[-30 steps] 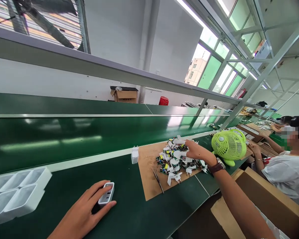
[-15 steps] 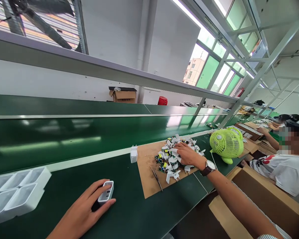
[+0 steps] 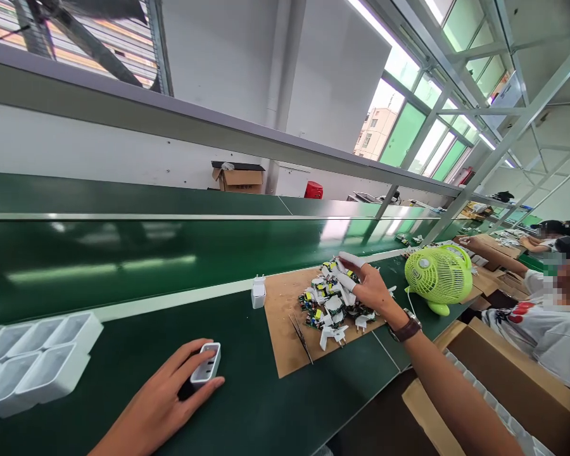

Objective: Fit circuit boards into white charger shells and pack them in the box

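My left hand (image 3: 164, 402) lies on the green table with thumb and fingers closed round a white charger block (image 3: 207, 365), whose port face looks up. My right hand (image 3: 371, 286), wearing white fingertip covers and a wristwatch, reaches out over a pile of white plug parts and small circuit boards (image 3: 330, 305). Its fingers are stretched and spread just above the pile's far right side, and I see nothing gripped in them. The pile rests on a brown cardboard sheet (image 3: 285, 345).
Tweezers (image 3: 301, 339) lie on the sheet beside the pile, and another white charger (image 3: 258, 293) stands at its far left corner. A white compartment tray (image 3: 33, 364) sits left, a green fan (image 3: 439, 272) right. A cardboard box (image 3: 508, 373) and seated co-workers (image 3: 546, 323) are further right.
My right hand has lifted off the pile and shifted to its right side with the fingers spreading. My left hand stays on the charger block.
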Tool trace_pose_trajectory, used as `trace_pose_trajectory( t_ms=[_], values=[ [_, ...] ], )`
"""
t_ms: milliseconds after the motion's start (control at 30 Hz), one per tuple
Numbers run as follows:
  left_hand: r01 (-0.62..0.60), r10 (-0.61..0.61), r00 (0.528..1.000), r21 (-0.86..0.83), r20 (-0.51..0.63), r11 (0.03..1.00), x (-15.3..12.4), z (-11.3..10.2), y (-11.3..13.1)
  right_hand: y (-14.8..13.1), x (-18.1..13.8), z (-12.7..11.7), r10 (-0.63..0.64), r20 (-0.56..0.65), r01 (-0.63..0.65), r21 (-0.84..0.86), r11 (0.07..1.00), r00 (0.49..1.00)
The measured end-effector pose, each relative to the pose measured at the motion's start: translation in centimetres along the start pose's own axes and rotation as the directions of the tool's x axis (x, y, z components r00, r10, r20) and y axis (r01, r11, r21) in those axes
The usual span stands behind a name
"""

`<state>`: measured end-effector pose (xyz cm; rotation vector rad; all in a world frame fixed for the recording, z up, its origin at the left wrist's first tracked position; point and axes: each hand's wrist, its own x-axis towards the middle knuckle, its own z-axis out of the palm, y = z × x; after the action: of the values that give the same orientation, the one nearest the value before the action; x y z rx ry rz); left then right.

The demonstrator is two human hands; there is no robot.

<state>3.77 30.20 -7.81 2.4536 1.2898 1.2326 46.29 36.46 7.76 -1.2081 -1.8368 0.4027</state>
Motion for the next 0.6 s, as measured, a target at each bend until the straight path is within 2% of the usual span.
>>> trace_pose_trajectory(
  t_ms=[33, 67, 167, 267, 367, 433, 500, 533, 600],
  values=[
    [-0.006, 0.006, 1.0, 0.003, -0.003, 1.0, 0.0, 0.0, 0.1, -0.4, -0.1, 1.0, 0.112, 0.059, -0.121, 0.174, 0.977, 0.992],
    [-0.012, 0.012, 1.0, 0.005, -0.005, 1.0, 0.0, 0.0, 0.2, -0.7, -0.3, 2.2, 0.211, 0.144, -0.247, 0.321, 0.914, 0.967],
    [-0.02, 0.02, 1.0, 0.008, -0.006, 1.0, 0.1, -0.1, 0.5, -1.2, -1.5, 7.0, 0.369, 0.369, -0.522, 0.574, 0.632, 0.853],
    [-0.003, 0.003, 1.0, 0.006, 0.018, 1.0, 0.2, -0.3, 0.6, -1.8, -2.5, 11.6, 0.362, 0.503, -0.619, 0.677, 0.399, 0.784],
    [0.015, -0.015, 0.999, 0.005, 0.028, 1.0, 0.4, -0.5, 0.6, -2.7, -2.6, 15.2, 0.268, 0.632, -0.687, 0.675, 0.27, 0.727],
    [0.027, -0.027, 0.999, 0.007, 0.026, 1.0, 0.4, -0.6, 0.4, -3.3, -2.5, 17.0, 0.213, 0.696, -0.727, 0.639, 0.25, 0.686],
    [0.045, -0.045, 0.998, 0.01, 0.031, 0.999, 0.4, -0.7, 0.2, -3.7, -2.5, 18.6, 0.178, 0.735, -0.746, 0.59, 0.308, 0.655],
    [0.055, -0.055, 0.998, 0.012, 0.034, 0.998, 0.4, -0.8, 0.1, -3.8, -2.6, 19.3, 0.157, 0.748, -0.738, 0.558, 0.378, 0.645],
    [0.075, -0.075, 0.996, 0.02, 0.041, 0.997, 0.4, -0.8, 0.0, -3.7, -2.8, 20.4, 0.102, 0.743, -0.635, 0.483, 0.602, 0.661]
  ],
)
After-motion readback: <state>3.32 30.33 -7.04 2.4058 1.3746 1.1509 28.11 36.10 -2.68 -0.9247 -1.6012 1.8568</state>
